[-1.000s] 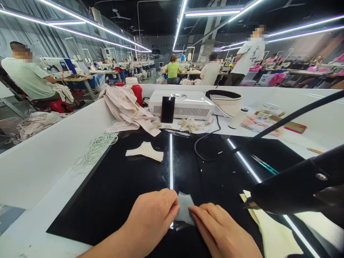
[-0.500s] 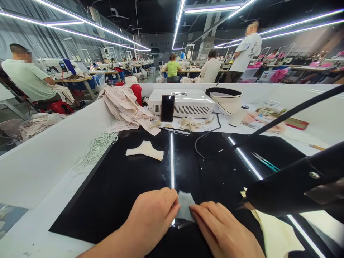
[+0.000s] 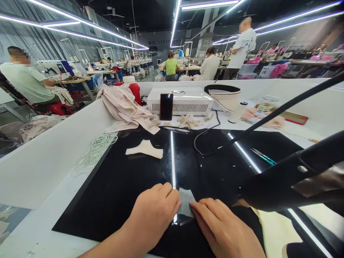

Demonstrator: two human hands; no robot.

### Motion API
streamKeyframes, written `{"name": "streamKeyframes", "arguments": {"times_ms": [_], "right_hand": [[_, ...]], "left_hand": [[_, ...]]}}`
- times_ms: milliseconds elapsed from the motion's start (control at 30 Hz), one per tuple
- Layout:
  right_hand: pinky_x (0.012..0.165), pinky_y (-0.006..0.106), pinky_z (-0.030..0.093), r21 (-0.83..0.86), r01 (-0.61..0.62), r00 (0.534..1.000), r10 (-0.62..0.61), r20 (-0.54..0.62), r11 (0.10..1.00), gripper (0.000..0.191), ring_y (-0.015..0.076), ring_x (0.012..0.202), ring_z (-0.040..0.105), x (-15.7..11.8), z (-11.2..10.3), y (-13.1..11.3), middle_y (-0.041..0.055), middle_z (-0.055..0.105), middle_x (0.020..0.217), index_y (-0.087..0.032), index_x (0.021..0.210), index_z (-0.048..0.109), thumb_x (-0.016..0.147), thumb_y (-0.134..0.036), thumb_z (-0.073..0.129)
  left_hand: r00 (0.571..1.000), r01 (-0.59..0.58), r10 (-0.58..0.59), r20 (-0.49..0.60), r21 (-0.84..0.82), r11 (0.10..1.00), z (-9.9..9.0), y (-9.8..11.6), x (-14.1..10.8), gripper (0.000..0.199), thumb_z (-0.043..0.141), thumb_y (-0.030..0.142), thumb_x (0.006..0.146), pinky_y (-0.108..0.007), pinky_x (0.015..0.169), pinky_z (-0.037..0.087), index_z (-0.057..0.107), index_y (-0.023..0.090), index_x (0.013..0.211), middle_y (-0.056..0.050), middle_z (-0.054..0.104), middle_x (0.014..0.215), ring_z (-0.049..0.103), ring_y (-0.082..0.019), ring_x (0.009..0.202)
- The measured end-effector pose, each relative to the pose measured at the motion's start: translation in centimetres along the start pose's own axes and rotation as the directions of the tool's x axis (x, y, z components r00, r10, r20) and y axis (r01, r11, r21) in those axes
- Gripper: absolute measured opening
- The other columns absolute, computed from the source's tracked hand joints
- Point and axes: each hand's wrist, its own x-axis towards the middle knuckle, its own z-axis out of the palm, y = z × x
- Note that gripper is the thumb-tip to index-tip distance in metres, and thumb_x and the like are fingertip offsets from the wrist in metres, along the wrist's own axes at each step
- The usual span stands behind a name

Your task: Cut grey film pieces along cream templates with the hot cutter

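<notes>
A small pale grey-blue piece (image 3: 186, 202) lies near the front middle of the glossy black mat (image 3: 113, 193). My left hand (image 3: 154, 211) is closed on its left edge, fingertips pinched together. At its right edge, my right hand (image 3: 223, 224) has thumb and fingers pressed together on the piece. A cream shaped cut-out (image 3: 145, 149) rests farther back on the mat, left of the middle. Larger cream fabric (image 3: 281, 231) lies to the right of my right hand, partly under a black device.
The black device (image 3: 290, 182) and its cable reach in from the right. Teal-handled scissors (image 3: 263, 157), a phone (image 3: 166, 106), a white vented box (image 3: 185, 102), beige fabric (image 3: 123, 107) and green cord (image 3: 98, 148) lie farther back. People sit and stand beyond.
The view has shifted slightly. The black device at the right appears a little lower and farther left over the cream fabric. Both hands keep their places at the grey-blue piece.
</notes>
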Motion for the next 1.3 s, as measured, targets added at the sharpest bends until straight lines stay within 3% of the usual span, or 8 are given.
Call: {"name": "streamKeyframes", "arguments": {"times_ms": [67,133,233,367,500,667,833,1300], "right_hand": [[0.058,0.025,0.049,0.001,0.025,1.0,-0.025,-0.015,1.0,0.036,0.0171,0.071,0.064,0.0,0.1,0.0,0.0027,0.069,0.084,-0.022,0.104,0.068,0.11,-0.02,0.033],[0.057,0.025,0.048,0.004,0.045,0.999,-0.045,-0.02,0.999,0.035,0.017,0.069,0.063,-0.1,0.1,0.1,0.0026,0.068,0.083,-0.022,0.104,0.067,0.11,-0.018,0.033],[0.057,0.025,0.047,-0.001,0.051,0.999,-0.051,-0.01,0.999,0.035,0.0172,0.068,0.062,0.0,0.1,0.1,0.0027,0.067,0.081,-0.022,0.105,0.065,0.109,-0.017,0.031],[0.054,0.026,0.045,-0.004,0.091,0.993,-0.091,-0.073,0.996,0.036,0.0172,0.064,0.06,0.1,0.6,0.2,0.0022,0.065,0.078,-0.021,0.103,0.064,0.11,-0.017,0.028],[0.052,0.027,0.043,-0.003,0.126,0.981,-0.125,-0.151,0.992,0.04,0.0171,0.06,0.057,0.3,1.3,0.4,0.0022,0.064,0.074,-0.021,0.1,0.063,0.11,-0.018,0.025],[0.053,0.028,0.043,0.015,0.103,0.988,-0.101,-0.117,0.995,0.039,0.0171,0.061,0.058,0.4,1.1,0.3,0.0014,0.064,0.075,-0.022,0.099,0.063,0.11,-0.02,0.025],[0.053,0.027,0.044,0.003,0.104,0.989,-0.104,-0.103,0.995,0.039,0.0166,0.062,0.059,0.6,0.7,0.1,0.0007,0.065,0.076,-0.021,0.099,0.063,0.111,-0.022,0.026],[0.051,0.028,0.043,0.0,0.096,0.987,-0.095,-0.127,0.995,0.038,0.0162,0.061,0.059,0.6,1.0,0.1,0.0007,0.063,0.076,-0.02,0.1,0.064,0.111,-0.022,0.028]], "left_hand": [[0.994,-0.092,0.095,-0.058,0.058,0.994,0.3,0.0,-0.1,0.021,0.044,0.008,0.102,-0.037,0.066,0.052,0.059,0.017,0.091,-0.004,0.061,0.085,0.063,-0.023,0.077],[0.981,-0.162,0.163,-0.104,0.011,0.987,0.7,0.1,-0.2,0.02,0.043,0.005,0.102,-0.04,0.079,0.056,0.061,0.015,0.099,-0.005,0.065,0.095,0.066,-0.024,0.09],[0.963,-0.244,0.229,-0.142,-0.094,0.965,1.3,0.2,-0.3,0.021,0.044,0.004,0.103,-0.039,0.099,0.055,0.061,0.012,0.111,-0.007,0.069,0.109,0.067,-0.022,0.105],[0.946,-0.291,0.264,-0.19,-0.135,0.947,1.7,0.4,-0.3,0.021,0.044,0.007,0.105,-0.038,0.11,0.051,0.061,0.008,0.117,-0.01,0.071,0.12,0.067,-0.023,0.116],[0.942,-0.3,0.27,-0.199,-0.142,0.943,1.7,0.4,-0.2,0.022,0.043,0.01,0.107,-0.038,0.111,0.052,0.063,0.007,0.118,-0.012,0.072,0.122,0.067,-0.024,0.119],[0.931,-0.312,0.282,-0.232,-0.106,0.944,1.7,0.4,0.0,0.026,0.04,0.012,0.109,-0.037,0.107,0.056,0.064,0.006,0.115,-0.011,0.074,0.119,0.069,-0.023,0.116],[0.895,-0.325,0.293,-0.337,-0.043,0.945,2.3,0.3,-0.1,0.025,0.041,0.017,0.11,-0.034,0.104,0.058,0.065,0.009,0.114,-0.007,0.074,0.116,0.07,-0.02,0.112],[0.89,-0.304,0.282,-0.359,-0.004,0.953,2.5,0.5,-0.1,0.026,0.042,0.02,0.111,-0.033,0.103,0.057,0.066,0.009,0.115,-0.007,0.074,0.12,0.07,-0.019,0.114]]}}
